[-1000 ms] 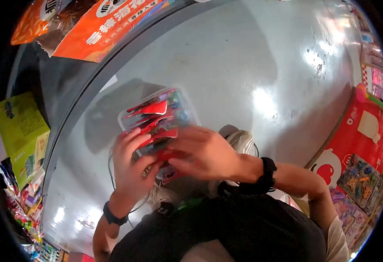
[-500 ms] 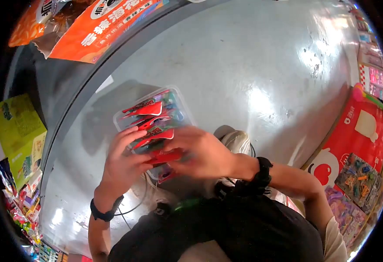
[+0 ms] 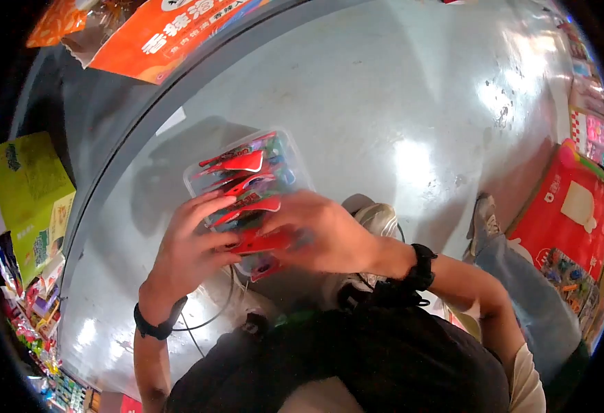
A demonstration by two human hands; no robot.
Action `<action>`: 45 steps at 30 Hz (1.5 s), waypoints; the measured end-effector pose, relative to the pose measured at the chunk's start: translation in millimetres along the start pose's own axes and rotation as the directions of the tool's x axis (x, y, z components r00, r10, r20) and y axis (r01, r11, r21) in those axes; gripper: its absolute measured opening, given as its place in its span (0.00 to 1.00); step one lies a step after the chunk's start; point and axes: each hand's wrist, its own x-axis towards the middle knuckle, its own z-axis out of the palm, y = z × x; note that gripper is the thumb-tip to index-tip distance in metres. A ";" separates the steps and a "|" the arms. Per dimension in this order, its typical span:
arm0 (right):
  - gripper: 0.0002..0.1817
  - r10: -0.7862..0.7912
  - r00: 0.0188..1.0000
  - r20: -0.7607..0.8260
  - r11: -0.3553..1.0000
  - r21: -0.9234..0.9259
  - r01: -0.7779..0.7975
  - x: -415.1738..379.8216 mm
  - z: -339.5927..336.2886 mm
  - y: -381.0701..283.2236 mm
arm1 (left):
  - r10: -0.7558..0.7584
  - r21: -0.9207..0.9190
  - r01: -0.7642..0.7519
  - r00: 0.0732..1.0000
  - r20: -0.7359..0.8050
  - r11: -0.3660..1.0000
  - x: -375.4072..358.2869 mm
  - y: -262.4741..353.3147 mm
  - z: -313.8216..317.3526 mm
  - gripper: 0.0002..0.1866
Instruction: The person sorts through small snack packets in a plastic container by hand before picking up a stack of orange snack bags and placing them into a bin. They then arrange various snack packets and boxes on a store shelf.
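A clear plastic tub [image 3: 294,151] holds several red-and-green packets standing in a row. My left hand [image 3: 195,244] is at the tub's left side, its fingers bent over the packets and closed on the front red packet [image 3: 264,242]. From the right, my right hand [image 3: 329,234] grips the same packet; its fingertips are blurred and partly hidden. Another red packet [image 3: 250,162] stands farther back in the tub. Below the hands, a packet's lower edge shows near the tub's front. Each wrist wears a black band.
An orange carton [image 3: 178,41] stands at the upper left, beside a curved dark shelf edge. A green carton [image 3: 30,199] is at the left. At the right are a red display box [image 3: 564,213] and another person's jeans leg [image 3: 529,296] and shoe. Shiny grey floor [image 3: 357,103] lies beyond the tub.
Another person's leg and shoe have come into view at the right. The view has shifted slightly. My hands stay at the packets with small movements.
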 end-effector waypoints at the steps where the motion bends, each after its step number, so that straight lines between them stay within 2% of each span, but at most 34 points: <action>1: 0.15 0.043 0.999 0.029 0.999 0.021 -0.043 -0.3 -0.7 0.1 | -0.004 -0.001 0.004 1.000 0.001 1.000 -0.3 -1.5 -0.6 0.15; 3: 0.15 0.099 0.994 0.055 0.994 0.033 -0.101 -2.0 -2.3 2.5 | -0.034 -0.049 0.035 0.999 0.011 0.998 -0.7 -5.9 1.3 0.15; 4: 0.16 0.063 0.996 0.061 0.998 0.024 -0.065 -1.3 -1.7 5.3 | -0.029 -0.063 0.030 0.999 0.013 0.998 -0.8 -7.0 1.7 0.15; 8: 0.18 0.042 0.997 0.066 0.999 -0.003 -0.042 -1.0 -2.2 3.7 | -0.055 0.037 0.053 0.997 0.052 0.998 2.8 1.2 0.0 0.13; 10: 0.18 0.033 0.998 0.051 0.999 -0.038 -0.031 -2.6 -2.4 2.8 | 0.085 0.207 -0.088 0.996 0.022 0.974 4.9 8.1 4.1 0.11; 14: 0.19 0.034 0.999 0.010 0.997 -0.065 -0.033 -1.8 2.9 4.9 | 0.149 0.312 -0.122 0.987 -0.063 0.942 4.3 6.0 13.3 0.10; 18: 0.20 0.039 0.998 0.043 0.999 -0.037 -0.037 0.9 -1.2 -1.0 | 0.164 0.319 -0.127 0.982 -0.092 0.939 -1.5 3.5 11.1 0.10; 20: 0.24 0.057 0.996 0.070 0.998 -0.006 -0.057 0.2 -3.0 2.3 | 0.288 0.324 -0.224 0.944 -0.164 0.919 -8.2 7.0 9.2 0.09; 21: 0.24 0.055 0.996 0.075 0.998 -0.008 -0.054 0.5 -5.2 1.7 | 0.285 0.325 -0.220 0.943 -0.169 0.920 -7.9 11.3 7.0 0.09; 23: 0.28 -0.065 0.996 0.060 0.998 -0.015 0.066 2.2 -8.8 -3.0 | 0.290 0.196 -0.248 0.929 -0.228 0.949 -6.3 24.4 -1.9 0.10; 24: 0.28 -0.068 0.996 0.064 0.997 -0.017 0.069 3.7 -11.6 -7.8 | 0.290 0.198 -0.247 0.928 -0.232 0.949 -8.5 30.0 -6.8 0.10; 26: 0.28 -0.227 0.974 0.028 0.972 0.068 0.224 6.7 -15.9 -19.4 | 0.234 0.127 -0.208 0.939 -0.252 0.970 -13.4 38.4 -13.9 0.10; 27: 0.27 -0.234 0.972 -0.018 0.970 0.069 0.234 6.8 -12.5 -23.2 | 0.249 0.085 -0.234 0.908 -0.338 0.968 -12.7 38.4 -15.2 0.11; 28: 0.27 -0.237 0.972 -0.011 0.969 0.067 0.237 5.8 -10.8 -24.0 | 0.247 0.087 -0.231 0.905 -0.345 0.969 -12.6 38.5 -16.4 0.11; 30: 0.25 -0.212 0.977 0.017 0.975 -0.062 0.213 5.6 -8.3 -21.9 | 0.165 0.017 -0.173 0.904 -0.393 0.985 -11.0 37.7 -19.9 0.10; 31: 0.25 -0.221 0.975 0.025 0.973 -0.065 0.222 4.9 -7.1 -21.9 | 0.192 0.044 -0.190 0.908 -0.371 0.981 -8.1 34.9 -20.7 0.09; 32: 0.25 -0.244 0.970 0.004 0.958 -0.156 0.241 2.8 -7.7 -22.0 | 0.192 0.049 -0.188 0.904 -0.381 0.981 -6.8 34.8 -19.8 0.09; 33: 0.25 -0.267 0.964 -0.012 0.934 -0.248 0.256 1.3 -11.0 -22.9 | 0.164 -0.037 -0.203 0.876 -0.454 0.979 -4.8 35.8 -17.9 0.11; 34: 0.25 -0.272 0.962 0.000 0.931 -0.252 0.264 1.4 -18.1 -29.3 | 0.128 -0.123 -0.223 0.843 -0.523 0.967 -4.0 35.4 -16.5 0.14; 35: 0.25 -0.304 0.952 -0.024 0.908 -0.309 0.282 2.0 -28.8 -40.3 | 0.178 -0.136 -0.312 0.791 -0.585 0.940 -1.4 28.8 -18.9 0.20; 36: 0.25 -0.338 0.940 -0.047 0.881 -0.366 0.299 1.4 -37.6 -48.2 | 0.175 -0.133 -0.311 0.783 -0.597 0.941 3.5 27.1 -16.0 0.20; 38: 0.23 -0.358 0.908 -0.216 0.834 -0.512 0.207 -3.3 -46.3 -55.7 | -0.009 -0.261 -0.312 0.626 -0.780 0.914 13.5 25.1 -7.4 0.24; 39: 0.24 -0.374 0.895 -0.243 0.805 -0.564 0.183 -5.9 -52.3 -60.3 | 0.113 -0.065 -0.211 0.732 -0.672 0.975 9.9 15.9 -11.5 0.23; 40: 0.24 -0.390 0.880 -0.270 0.774 -0.613 0.155 -7.9 -56.0 -64.2 | 0.107 -0.021 -0.147 0.803 -0.586 0.989 14.9 18.8 -9.7 0.21; 41: 0.24 -0.432 0.836 -0.338 0.763 -0.632 0.139 -13.1 -52.9 -57.2 | 0.050 0.003 -0.056 0.854 -0.517 0.998 19.2 21.9 -3.2 0.20; 42: 0.24 -0.436 0.837 -0.330 0.761 -0.632 0.147 -12.8 -52.0 -57.6 | -0.015 0.033 0.033 0.895 -0.445 0.999 21.2 21.3 4.9 0.18; 44: 0.23 -0.196 0.922 -0.333 0.806 -0.590 -0.042 -12.6 -49.2 -58.2 | 0.016 0.096 0.026 0.910 -0.415 0.995 19.2 12.2 20.3 0.17; 45: 0.26 -0.160 0.926 -0.341 0.782 -0.617 -0.092 -14.7 -43.4 -53.9 | 0.051 0.158 0.009 0.925 -0.375 0.987 17.7 8.8 25.1 0.16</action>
